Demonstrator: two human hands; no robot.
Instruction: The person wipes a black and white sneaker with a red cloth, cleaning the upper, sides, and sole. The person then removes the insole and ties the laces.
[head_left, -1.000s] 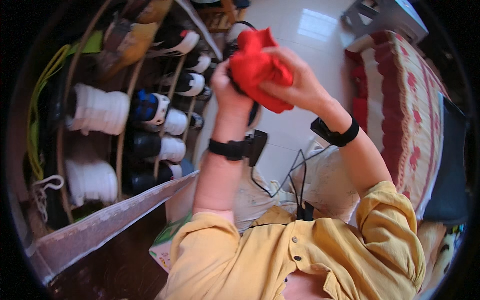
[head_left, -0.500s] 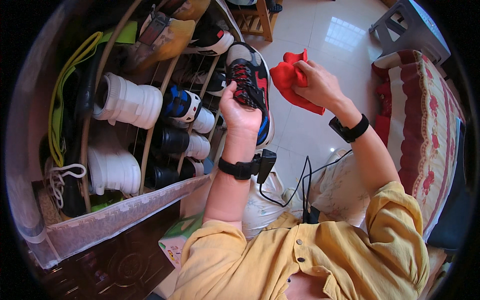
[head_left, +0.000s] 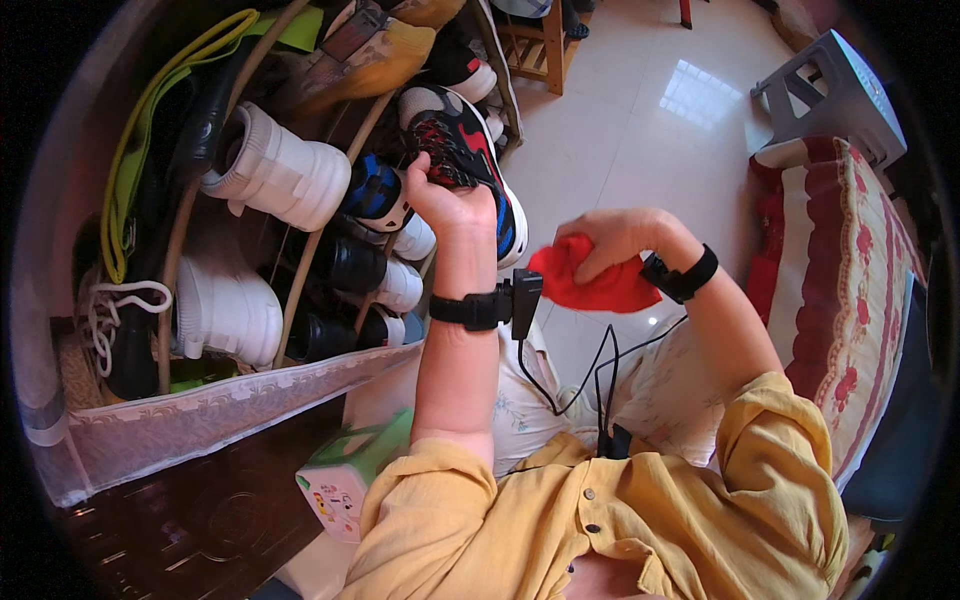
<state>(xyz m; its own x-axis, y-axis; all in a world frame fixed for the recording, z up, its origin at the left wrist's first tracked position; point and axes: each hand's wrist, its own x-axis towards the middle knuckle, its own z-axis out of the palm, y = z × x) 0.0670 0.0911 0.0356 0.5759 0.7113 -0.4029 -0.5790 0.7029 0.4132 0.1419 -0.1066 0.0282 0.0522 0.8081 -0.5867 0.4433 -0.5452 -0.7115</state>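
Observation:
My left hand [head_left: 455,208] grips a black, red and blue sneaker [head_left: 467,150], its thumb over the laces and its fingers hidden underneath. The sneaker is held up in front of the shoe rack, its light sole edge facing right. To the right of the sneaker's heel, my right hand [head_left: 622,240] is closed on a red cloth [head_left: 612,288], which hangs bunched below the fingers. Cloth and sneaker are close but do not appear to touch.
On my left stands a shoe rack [head_left: 310,250] with white shoes [head_left: 290,170], a blue-and-black shoe [head_left: 375,190] and a camouflage cap [head_left: 365,55]. A green-sided box [head_left: 350,450] sits below it. At right are a grey stool [head_left: 835,95] and a flowered cover [head_left: 830,260].
My right hand has come down toward me with the red cloth, its wrist now bent. My left hand and the sneaker have shifted a little left in view, as the whole scene moved slightly.

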